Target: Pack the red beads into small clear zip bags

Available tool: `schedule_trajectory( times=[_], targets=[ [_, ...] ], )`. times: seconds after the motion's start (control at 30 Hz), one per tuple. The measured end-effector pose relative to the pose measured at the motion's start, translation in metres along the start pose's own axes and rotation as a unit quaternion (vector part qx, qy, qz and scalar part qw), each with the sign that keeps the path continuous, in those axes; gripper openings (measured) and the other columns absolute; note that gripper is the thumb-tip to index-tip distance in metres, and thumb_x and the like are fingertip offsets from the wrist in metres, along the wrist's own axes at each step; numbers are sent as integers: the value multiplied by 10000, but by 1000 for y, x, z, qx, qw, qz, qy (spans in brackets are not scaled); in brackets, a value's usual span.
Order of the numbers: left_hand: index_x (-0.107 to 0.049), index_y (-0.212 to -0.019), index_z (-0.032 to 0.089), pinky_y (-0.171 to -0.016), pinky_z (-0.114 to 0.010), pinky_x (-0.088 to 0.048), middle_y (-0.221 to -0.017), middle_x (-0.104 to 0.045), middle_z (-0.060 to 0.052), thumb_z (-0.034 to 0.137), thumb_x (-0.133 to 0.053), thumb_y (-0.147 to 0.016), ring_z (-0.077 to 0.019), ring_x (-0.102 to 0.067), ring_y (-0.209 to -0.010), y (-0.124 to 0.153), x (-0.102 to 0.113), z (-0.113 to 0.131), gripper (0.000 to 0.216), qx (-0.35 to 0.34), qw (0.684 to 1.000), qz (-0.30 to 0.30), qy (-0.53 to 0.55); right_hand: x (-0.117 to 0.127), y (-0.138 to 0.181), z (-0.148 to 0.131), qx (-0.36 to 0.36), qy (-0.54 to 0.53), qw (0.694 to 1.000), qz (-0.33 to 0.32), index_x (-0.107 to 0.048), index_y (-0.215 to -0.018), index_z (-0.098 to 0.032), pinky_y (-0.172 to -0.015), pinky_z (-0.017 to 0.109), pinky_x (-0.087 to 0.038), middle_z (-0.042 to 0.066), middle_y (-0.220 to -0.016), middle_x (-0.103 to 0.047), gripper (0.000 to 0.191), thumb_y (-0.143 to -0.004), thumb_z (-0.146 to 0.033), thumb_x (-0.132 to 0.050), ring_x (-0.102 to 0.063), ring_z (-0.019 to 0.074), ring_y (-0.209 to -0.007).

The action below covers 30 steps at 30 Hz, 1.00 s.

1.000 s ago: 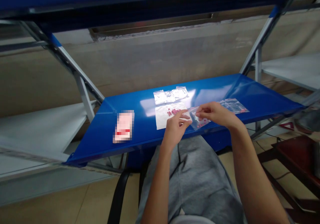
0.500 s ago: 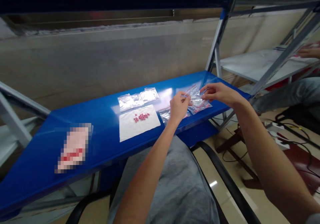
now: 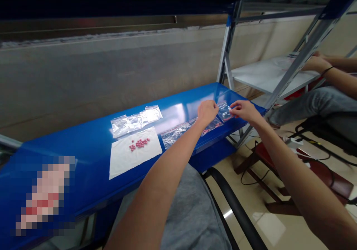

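Observation:
My left hand (image 3: pixel 206 112) and my right hand (image 3: pixel 243 111) both pinch a small clear plastic bag (image 3: pixel 224 112) with pink pieces in it, held just above the right end of the blue shelf (image 3: pixel 92 149). Under it lie more filled clear bags (image 3: pixel 178 131). Left of them a white sheet (image 3: pixel 134 156) carries a small heap of pink pieces (image 3: pixel 139 143). Behind the sheet lie several empty clear bags (image 3: pixel 135 120).
A blurred-out card (image 3: pixel 44 196) lies at the shelf's left end. A metal rack post (image 3: pixel 227 53) stands behind the shelf's right end. Another person's arms (image 3: pixel 329 69) and legs are at a white shelf on the right. Cables and a dark stool (image 3: pixel 301 168) are on the floor.
The view has swung right. Both hands have carried the small bag from in front of the white sheet to the shelf's right end, over the filled bags.

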<state>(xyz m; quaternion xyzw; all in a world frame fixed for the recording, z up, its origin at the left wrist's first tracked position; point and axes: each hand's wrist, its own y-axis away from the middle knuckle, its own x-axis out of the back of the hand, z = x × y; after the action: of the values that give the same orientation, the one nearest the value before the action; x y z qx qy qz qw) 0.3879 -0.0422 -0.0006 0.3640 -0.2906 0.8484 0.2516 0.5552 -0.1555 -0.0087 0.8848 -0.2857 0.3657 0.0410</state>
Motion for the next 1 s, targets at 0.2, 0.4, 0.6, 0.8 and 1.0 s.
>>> schedule_trajectory(
  times=[0.2, 0.4, 0.6, 0.8, 1.0],
  targets=[
    [-773, -975, 175, -932, -387, -489, -1077, -770, -161, 193, -622, -912, -278, -675, -1072, -5, -14, 2, 165, 23, 998, -41, -37, -5, 6, -5, 7, 126, 992, 17, -741, -999, -132, -763, 299, -527, 56, -712, -759, 179, -841, -201, -695, -733, 198, -679],
    [-682, -1189, 139, -985, -406, -465, -1239, -698, -196, 279, -671, -901, -316, -619, -1193, 11, -3, 6, 320, 50, 999, 7, 0, -6, 12, -4, 28, 183, 982, 25, -755, -1036, -122, -790, 311, -504, 87, -789, -779, 232, -859, -245, -668, -731, 217, -733],
    [-654, -1183, 177, -845, -338, -495, -963, -728, -84, 242, -650, -876, -212, -666, -870, 65, 64, -10, 314, 71, 983, 78, 153, -2, 19, 5, 102, 263, 956, 85, -779, -942, -181, -852, 357, -483, 130, -955, -797, 243, -921, -238, -543, -729, 288, -930],
    [-703, -1014, 213, -705, -295, -491, -862, -706, -32, 250, -679, -821, -167, -624, -719, 159, 151, -91, 198, 187, 954, 184, 141, -26, 31, -37, 147, 235, 956, 98, -757, -1006, -182, -836, 363, -480, 139, -970, -791, 254, -942, -266, -527, -722, 300, -930],
    [-725, -1073, 233, -677, -269, -488, -915, -714, -34, 161, -655, -804, -182, -661, -796, 193, 222, -193, 288, 278, 908, 301, 82, -115, 52, -144, 223, 75, 972, 10, -708, -1107, -166, -856, 373, -505, 112, -918, -772, 254, -917, -242, -557, -714, 264, -874]
  ],
)
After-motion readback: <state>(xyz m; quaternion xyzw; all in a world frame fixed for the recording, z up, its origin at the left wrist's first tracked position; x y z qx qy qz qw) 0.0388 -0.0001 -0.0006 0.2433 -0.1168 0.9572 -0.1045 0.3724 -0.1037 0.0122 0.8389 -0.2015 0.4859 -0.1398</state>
